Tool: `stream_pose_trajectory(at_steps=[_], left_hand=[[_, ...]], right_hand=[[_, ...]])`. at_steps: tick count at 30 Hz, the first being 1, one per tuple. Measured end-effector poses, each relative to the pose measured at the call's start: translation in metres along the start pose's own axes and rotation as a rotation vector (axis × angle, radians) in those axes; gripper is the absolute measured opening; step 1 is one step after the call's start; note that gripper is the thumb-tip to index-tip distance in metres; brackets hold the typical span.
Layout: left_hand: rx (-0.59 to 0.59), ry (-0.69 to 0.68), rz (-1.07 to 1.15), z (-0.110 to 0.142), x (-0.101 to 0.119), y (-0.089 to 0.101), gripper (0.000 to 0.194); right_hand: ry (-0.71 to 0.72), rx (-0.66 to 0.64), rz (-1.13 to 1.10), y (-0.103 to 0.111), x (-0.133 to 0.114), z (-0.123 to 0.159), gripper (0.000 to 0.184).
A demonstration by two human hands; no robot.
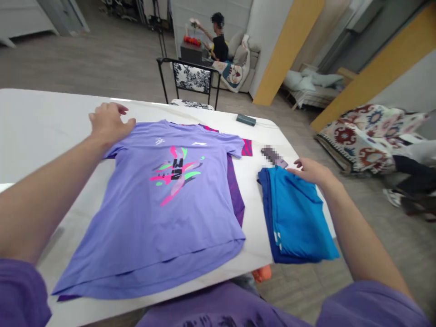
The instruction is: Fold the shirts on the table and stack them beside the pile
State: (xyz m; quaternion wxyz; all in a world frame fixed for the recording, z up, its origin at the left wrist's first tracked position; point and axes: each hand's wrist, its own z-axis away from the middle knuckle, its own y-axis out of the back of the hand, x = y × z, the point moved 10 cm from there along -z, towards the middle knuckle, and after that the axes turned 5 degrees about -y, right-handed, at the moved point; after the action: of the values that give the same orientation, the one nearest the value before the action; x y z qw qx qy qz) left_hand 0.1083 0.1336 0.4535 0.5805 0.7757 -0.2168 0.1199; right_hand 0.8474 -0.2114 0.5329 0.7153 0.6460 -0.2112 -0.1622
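A light purple T-shirt (143, 227) with a bright print lies spread on the white table (44, 136), its collar pointing away from me. Beneath it shows the edge of a darker purple garment (235, 190) with a pink striped sleeve. My left hand (111, 120) is at the shirt's left sleeve and shoulder, fingers apart and holding nothing that I can see. To the right, a folded blue garment (299, 213) rests on a darker blue one (268, 213). Over the far right corner of the blue pile is my right hand (315, 172), fingers stretched out; whether it touches the cloth is unclear.
A dark case (245, 120) sits near the table's far edge, and a phone-like item (273, 156) lies behind the blue pile. Beyond the table stands a black-framed chair (192, 79). Farther back, a person (220, 43) sits by a sofa; another person's legs (413, 175) show at right.
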Motion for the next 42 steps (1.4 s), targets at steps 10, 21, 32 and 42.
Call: stream_pose_trajectory(at_steps=[10, 21, 32, 42], left_hand=[[-0.531, -0.505, 0.488, 0.195, 0.439, -0.131, 0.053], [-0.668, -0.198, 0.712, 0.230, 0.522, -0.192, 0.052], [-0.910, -0.097, 1.284, 0.249, 0.556, -0.134, 0.043], [-0.569, -0.448, 1.462, 0.222, 0.572, 0.045, 0.046]], right_hand=[[0.269, 0.048, -0.315, -0.014, 0.023, 0.185, 0.035], [-0.216, 0.171, -0.469, -0.035, 0.103, 0.108, 0.069], [-0.239, 0.222, -0.806, -0.005, 0.129, 0.074, 0.026], [0.378, 0.529, -0.930, 0.225, 0.097, 0.225, 0.047]])
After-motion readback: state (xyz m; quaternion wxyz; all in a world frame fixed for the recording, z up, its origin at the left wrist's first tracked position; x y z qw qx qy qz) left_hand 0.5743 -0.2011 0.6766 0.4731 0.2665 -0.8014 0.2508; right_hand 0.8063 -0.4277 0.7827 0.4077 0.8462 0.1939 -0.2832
